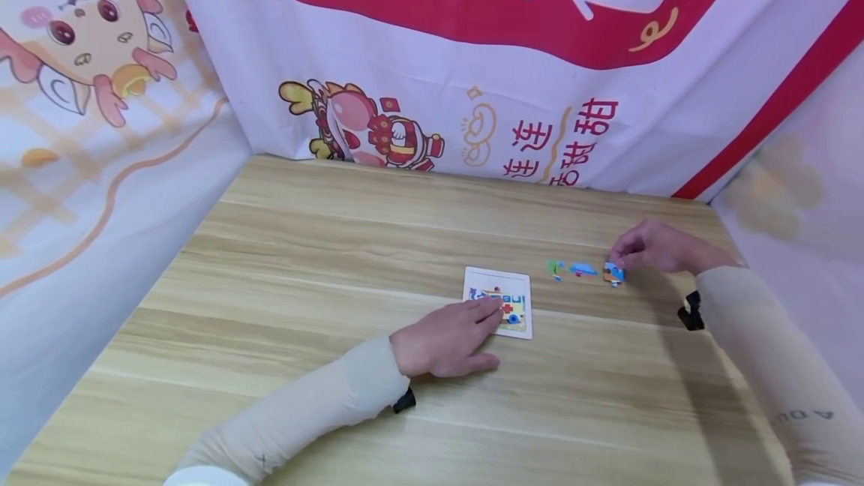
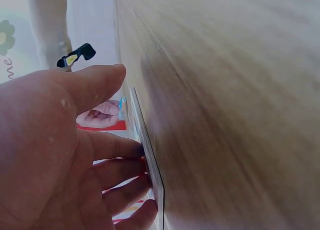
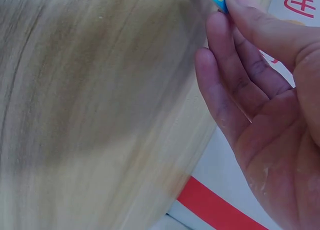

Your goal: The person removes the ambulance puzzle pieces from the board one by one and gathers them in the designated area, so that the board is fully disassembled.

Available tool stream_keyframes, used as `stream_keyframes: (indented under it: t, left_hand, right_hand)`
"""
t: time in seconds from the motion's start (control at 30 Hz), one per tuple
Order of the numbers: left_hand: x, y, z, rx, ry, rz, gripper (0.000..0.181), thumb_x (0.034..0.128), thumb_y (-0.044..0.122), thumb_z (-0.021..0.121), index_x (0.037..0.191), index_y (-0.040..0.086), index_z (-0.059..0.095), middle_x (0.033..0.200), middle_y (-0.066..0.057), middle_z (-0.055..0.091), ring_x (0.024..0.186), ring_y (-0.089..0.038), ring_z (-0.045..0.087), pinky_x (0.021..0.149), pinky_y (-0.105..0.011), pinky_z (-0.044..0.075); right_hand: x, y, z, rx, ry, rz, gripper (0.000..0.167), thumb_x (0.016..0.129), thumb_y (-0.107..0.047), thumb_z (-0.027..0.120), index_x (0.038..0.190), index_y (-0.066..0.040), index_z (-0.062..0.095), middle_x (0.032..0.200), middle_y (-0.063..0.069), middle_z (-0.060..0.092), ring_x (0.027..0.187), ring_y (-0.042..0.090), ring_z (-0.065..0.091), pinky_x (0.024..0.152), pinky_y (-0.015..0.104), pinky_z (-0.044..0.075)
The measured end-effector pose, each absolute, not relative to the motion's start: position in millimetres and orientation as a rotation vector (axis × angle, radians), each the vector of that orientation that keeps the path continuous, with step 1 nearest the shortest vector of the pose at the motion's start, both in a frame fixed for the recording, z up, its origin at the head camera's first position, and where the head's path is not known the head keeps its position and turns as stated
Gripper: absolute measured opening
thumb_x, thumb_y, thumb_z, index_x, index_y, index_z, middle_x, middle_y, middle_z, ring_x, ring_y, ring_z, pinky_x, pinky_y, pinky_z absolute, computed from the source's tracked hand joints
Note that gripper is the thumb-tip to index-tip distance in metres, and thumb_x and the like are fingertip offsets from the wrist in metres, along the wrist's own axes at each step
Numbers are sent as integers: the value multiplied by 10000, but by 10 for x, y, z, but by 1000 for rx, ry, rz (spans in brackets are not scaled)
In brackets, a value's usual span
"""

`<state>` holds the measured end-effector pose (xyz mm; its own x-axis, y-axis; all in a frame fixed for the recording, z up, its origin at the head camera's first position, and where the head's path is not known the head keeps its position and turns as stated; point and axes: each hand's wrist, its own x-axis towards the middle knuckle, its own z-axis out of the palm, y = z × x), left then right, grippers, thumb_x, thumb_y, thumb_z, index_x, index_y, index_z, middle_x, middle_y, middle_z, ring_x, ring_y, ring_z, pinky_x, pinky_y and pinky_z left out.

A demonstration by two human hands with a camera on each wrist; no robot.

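From where I stand, the right hand (image 1: 651,246) has a small jigsaw piece (image 1: 613,273) pinched between thumb and fingers, at the right end of a short row on the tabletop (image 1: 324,246); the green piece (image 1: 554,269) and the blue piece (image 1: 583,269) lie to its left, apart from one another; the left hand (image 1: 451,336) rests on the picture board (image 1: 493,277), its fingers fairly straight, with small gaps between them.

The pinched piece looks thin and light, card-like I'd guess, stiff enough to hold its shape yet likely to crease at its knobs if squeezed hard; I'd take it by opposite edges with the fingertips, since a flat, smooth face could slide; the board seems thin and rigid too, probably light enough to skid, so a hand on its border should steady it.

Much of the board's picture sits under the left fingers; the pinched piece is partly covered by the right fingers, and the right wrist view cuts it off at the top, showing only a blue corner with a pink flower; whether it touches the tabletop, I cannot tell.
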<state>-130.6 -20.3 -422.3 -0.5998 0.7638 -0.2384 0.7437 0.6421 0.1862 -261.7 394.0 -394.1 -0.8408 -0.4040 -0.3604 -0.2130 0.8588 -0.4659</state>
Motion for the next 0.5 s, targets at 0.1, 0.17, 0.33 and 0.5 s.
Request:
stream_keyframes:
  t: [0.1, 0.17, 0.33, 0.5]
  left_hand:
    - [-1303, -208, -4217, 1220, 2568, 103, 746, 1082, 526, 521, 1652, 77, 347, 1759, -79, 280, 1630, -202, 285, 1332, -319, 277]
    - [-1302, -214, -4216, 1225, 2566, 117, 749, 1083, 525, 521, 1653, 72, 342, 1757, -86, 281, 1630, -205, 285, 1332, -326, 279]
    - [-1300, -223, -4212, 1234, 2568, 126, 751, 1084, 521, 522, 1653, 66, 338, 1756, -95, 277, 1632, -204, 276, 1333, -324, 274]
    - [-1300, -211, -4213, 1224, 2570, 109, 750, 1083, 528, 517, 1655, 78, 339, 1760, -80, 273, 1632, -198, 277, 1334, -319, 270]
  right_hand:
    - [-2618, 3929, -3983, -444, 2588, -574, 100, 968, -146, 770, 1049, -160, 826, 1035, 5, 789, 936, 155, 645, 820, 187, 571]
    - [-2614, 3916, -4005, -447, 2591, -573, 95, 964, -159, 778, 1043, -164, 829, 1044, 3, 794, 948, 157, 651, 832, 178, 564]
    - [-2611, 3899, -4037, -470, 2598, -577, 82, 972, -142, 767, 1028, -149, 826, 1027, 6, 798, 935, 127, 659, 829, 183, 571]
    - [-2595, 3885, -4029, -474, 2615, -573, 83, 976, -151, 764, 1026, -137, 829, 1038, 21, 803, 943, 126, 665, 844, 212, 580]
